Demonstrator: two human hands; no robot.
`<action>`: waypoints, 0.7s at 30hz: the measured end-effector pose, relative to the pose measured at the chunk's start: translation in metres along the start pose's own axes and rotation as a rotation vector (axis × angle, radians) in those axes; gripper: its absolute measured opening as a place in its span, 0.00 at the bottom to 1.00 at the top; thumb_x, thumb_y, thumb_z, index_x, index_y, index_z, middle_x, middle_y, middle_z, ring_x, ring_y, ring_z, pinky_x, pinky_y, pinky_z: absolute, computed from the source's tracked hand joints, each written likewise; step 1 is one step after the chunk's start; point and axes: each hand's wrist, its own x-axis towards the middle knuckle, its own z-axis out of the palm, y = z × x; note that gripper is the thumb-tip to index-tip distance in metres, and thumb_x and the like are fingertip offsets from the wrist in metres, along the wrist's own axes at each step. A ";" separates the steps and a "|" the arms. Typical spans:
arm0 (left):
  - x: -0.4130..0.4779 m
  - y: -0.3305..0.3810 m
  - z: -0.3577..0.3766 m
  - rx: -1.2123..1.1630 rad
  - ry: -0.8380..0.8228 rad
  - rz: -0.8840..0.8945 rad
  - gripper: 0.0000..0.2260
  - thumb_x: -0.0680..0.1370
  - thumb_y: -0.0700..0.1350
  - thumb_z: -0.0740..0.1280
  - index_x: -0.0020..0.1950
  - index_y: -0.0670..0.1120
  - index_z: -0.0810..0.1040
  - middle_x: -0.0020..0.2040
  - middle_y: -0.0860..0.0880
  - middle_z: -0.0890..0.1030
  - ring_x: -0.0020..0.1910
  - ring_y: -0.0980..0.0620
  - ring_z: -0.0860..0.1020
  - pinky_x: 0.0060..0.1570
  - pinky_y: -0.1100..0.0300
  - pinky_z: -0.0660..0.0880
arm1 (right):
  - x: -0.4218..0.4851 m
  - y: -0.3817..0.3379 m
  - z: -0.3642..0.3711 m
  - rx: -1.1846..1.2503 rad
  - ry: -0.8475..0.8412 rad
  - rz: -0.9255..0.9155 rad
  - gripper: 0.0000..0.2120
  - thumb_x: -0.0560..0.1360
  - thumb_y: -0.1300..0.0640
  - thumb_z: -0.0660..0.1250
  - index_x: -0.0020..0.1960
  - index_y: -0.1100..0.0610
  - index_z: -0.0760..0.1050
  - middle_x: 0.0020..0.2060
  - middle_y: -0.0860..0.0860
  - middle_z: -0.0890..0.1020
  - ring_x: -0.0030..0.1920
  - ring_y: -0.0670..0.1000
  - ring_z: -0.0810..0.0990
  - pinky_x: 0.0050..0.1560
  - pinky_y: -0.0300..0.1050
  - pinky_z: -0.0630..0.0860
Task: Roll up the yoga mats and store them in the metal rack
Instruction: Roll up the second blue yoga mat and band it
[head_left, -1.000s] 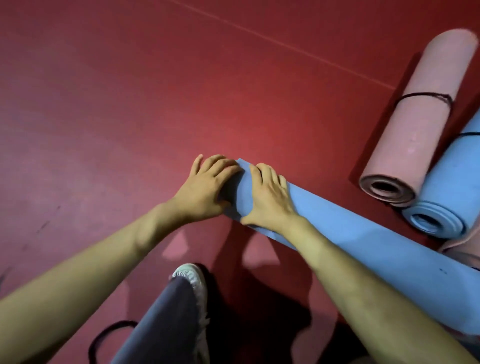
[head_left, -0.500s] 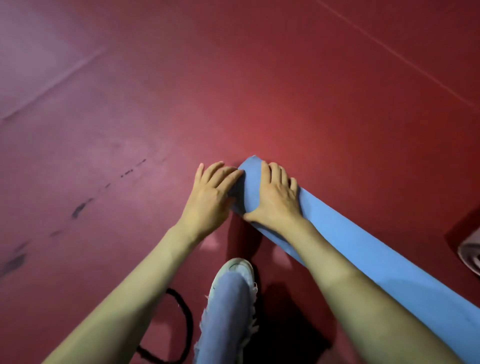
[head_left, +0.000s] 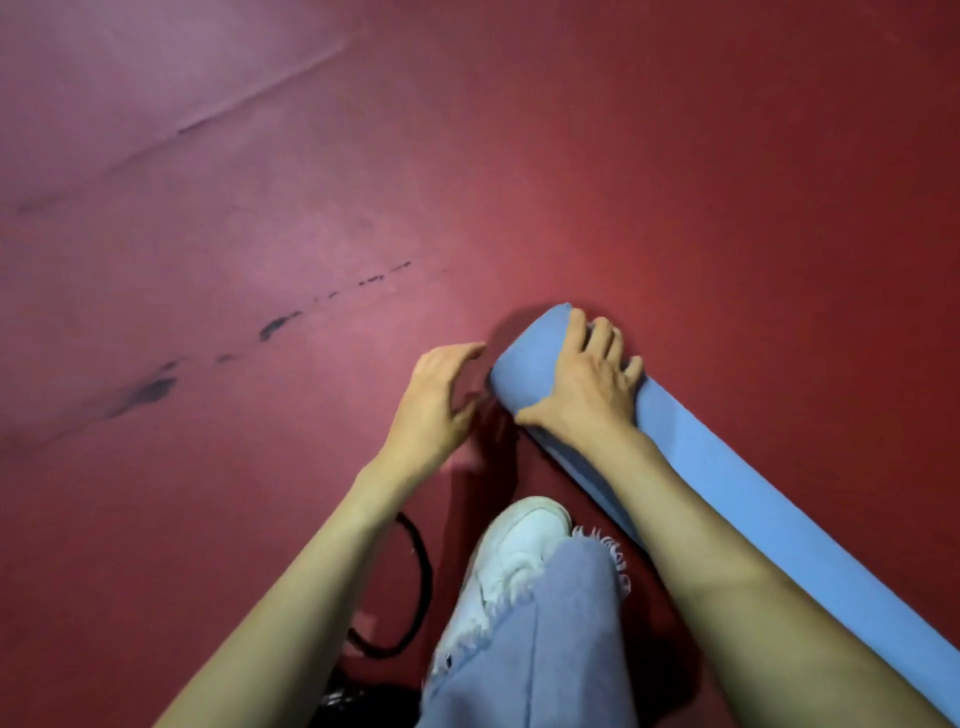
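The right grip (head_left: 582, 395) lies over the top of the blue mat (head_left: 727, 493) and holds it, with the palm on the roll, the thumb spread down its near side and the fingers (head_left: 602, 338) draped over its far side. The mat is rolled into a long tube on the red floor (head_left: 675, 156). Its open end sits just left of the right grip, and the rest runs away under the right forearm toward the lower right edge. The left grip (head_left: 434, 405) is just beside that end of the roll, wide and loosely curled, with nothing in it. It is blurred, so I cannot tell whether its fingertips touch the mat. Below and between the two grips a white shoe (head_left: 519, 540) stands on the floor, with a frayed jeans leg (head_left: 561, 649) over it. Below the left grip, beside the left forearm, a black loop (head_left: 423, 571) lies on the floor. Well to the left of the left grip, dark scuff marks (head_left: 145, 392) run in a broken line across the floor.
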 end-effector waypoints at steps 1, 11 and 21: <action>-0.005 -0.010 -0.004 0.041 -0.040 -0.026 0.21 0.68 0.38 0.67 0.61 0.39 0.77 0.57 0.42 0.79 0.58 0.47 0.71 0.64 0.62 0.63 | -0.003 -0.003 0.002 -0.031 0.010 0.003 0.60 0.58 0.39 0.77 0.75 0.60 0.44 0.73 0.61 0.55 0.73 0.60 0.54 0.68 0.60 0.56; -0.057 -0.046 -0.021 0.722 -0.772 -0.227 0.38 0.65 0.52 0.77 0.72 0.52 0.64 0.68 0.46 0.63 0.66 0.45 0.61 0.59 0.54 0.63 | -0.006 -0.004 0.009 -0.099 0.059 -0.008 0.60 0.57 0.38 0.77 0.74 0.61 0.47 0.71 0.61 0.57 0.71 0.60 0.57 0.66 0.58 0.59; -0.068 -0.058 -0.029 0.792 -0.820 -0.137 0.22 0.69 0.52 0.73 0.62 0.55 0.74 0.66 0.48 0.62 0.66 0.46 0.59 0.57 0.56 0.59 | -0.009 -0.006 0.013 -0.111 0.092 -0.034 0.60 0.57 0.37 0.77 0.74 0.61 0.47 0.71 0.61 0.57 0.70 0.60 0.57 0.67 0.58 0.58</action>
